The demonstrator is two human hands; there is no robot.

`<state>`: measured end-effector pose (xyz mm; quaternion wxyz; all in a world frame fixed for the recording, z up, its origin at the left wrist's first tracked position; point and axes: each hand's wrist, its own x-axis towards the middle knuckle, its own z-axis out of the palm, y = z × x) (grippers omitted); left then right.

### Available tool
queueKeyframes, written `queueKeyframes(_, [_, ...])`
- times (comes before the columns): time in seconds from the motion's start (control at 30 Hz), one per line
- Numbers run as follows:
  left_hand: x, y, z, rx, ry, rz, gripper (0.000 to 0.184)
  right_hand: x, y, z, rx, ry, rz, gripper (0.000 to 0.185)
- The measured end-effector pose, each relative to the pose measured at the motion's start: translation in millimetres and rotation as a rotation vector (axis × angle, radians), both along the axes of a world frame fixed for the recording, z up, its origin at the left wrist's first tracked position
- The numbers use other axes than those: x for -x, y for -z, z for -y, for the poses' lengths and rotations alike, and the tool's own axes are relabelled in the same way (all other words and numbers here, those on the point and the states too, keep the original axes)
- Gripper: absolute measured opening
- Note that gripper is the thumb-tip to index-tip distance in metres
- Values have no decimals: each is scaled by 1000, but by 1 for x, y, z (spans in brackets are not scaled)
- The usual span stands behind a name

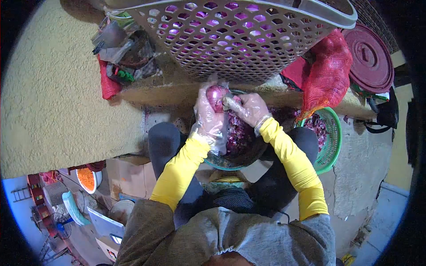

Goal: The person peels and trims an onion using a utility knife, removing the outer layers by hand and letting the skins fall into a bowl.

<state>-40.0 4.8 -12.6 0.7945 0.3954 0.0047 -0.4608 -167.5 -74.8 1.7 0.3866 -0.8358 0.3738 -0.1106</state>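
In the head view, my left hand (207, 116), in a clear plastic glove, is closed around a shiny purple-red onion (216, 97). My right hand (251, 108), gloved the same way, has its fingers pinched together against the onion's right side. What those fingers hold, if anything, is too small to make out. Below both hands, between my knees, stands a round basin (228, 168) with a teal rim. Dark purple onion skins (237, 138) lie in it. Yellow sleeves cover both forearms.
A large perforated basket (230, 57) of purple onions stands ahead on a ledge. At right are a green basket (335, 148) with skins, a red mesh sack (329, 68) and a maroon lid (367, 57). Plastic bags (117, 48) lie left; a bowl of orange shreds (87, 178) sits lower left.
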Motion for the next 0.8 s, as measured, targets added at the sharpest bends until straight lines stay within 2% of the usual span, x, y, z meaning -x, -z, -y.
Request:
queueKeyframes(0.03, [-3,15,0,0,53,267,33,4,8,6,-80,-20,77,66])
queueKeyframes(0.07, [-8,7,0,1,56,266,33,7,-16,12,32,-65,-48,64])
queueKeyframes(0.13, [-25,-20,0,92,426,-366,34,14,-22,21,155,-109,-92,64])
queueKeyframes(0.2, [-22,-25,-1,78,442,-386,30,11,-26,20,186,-127,-137,64])
queueKeyframes(0.27, [-9,-28,-6,-16,245,-117,27,7,-28,9,319,-131,-194,63])
queueKeyframes(0.3, [-11,-24,-1,12,242,-304,26,7,-21,8,314,-126,-191,69])
queueKeyframes(0.4, [-19,8,4,12,183,-300,32,1,-22,-1,327,-52,-102,71])
queueKeyframes(0.43, [-19,15,6,27,139,-350,33,-2,-23,-4,317,-29,-156,71])
queueKeyframes(0.6, [-14,7,8,91,74,-335,37,-8,-2,-12,188,70,-31,71])
queueKeyframes(0.67, [-4,-6,5,89,2,-351,40,-10,3,-16,-3,86,58,71])
queueKeyframes(0.73, [-3,-1,8,50,-1,-365,41,-11,10,-12,-12,94,68,70])
queueKeyframes(0.8, [-5,-2,8,12,1,-373,43,-9,3,-6,-65,93,58,55])
